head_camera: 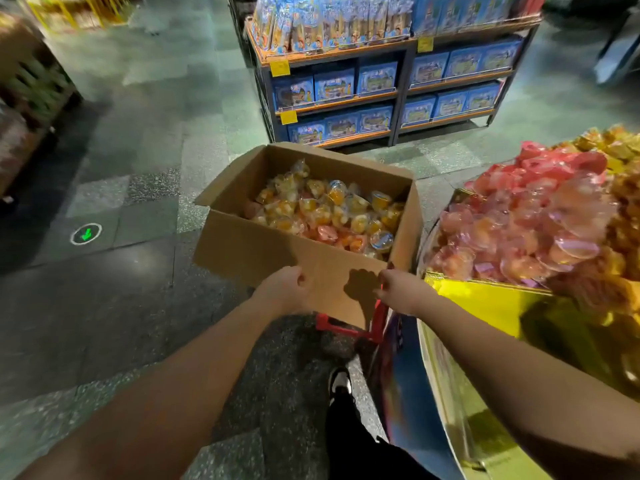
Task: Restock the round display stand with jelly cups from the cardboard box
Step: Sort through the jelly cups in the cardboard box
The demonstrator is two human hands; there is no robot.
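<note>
One cardboard box (263,251) of uncounted jelly cups (325,209), frame centre; left hand (285,287), right hand (398,289) both gripping its near wall; no legible writing.

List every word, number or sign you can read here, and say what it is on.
Nothing is legible as text.
Yellow price tags on the shelf: blurred.
Blue boxes: print too small.
Floor marker: a green arrow in a white ring, no words.
Cardboard box: no print visible.
</note>
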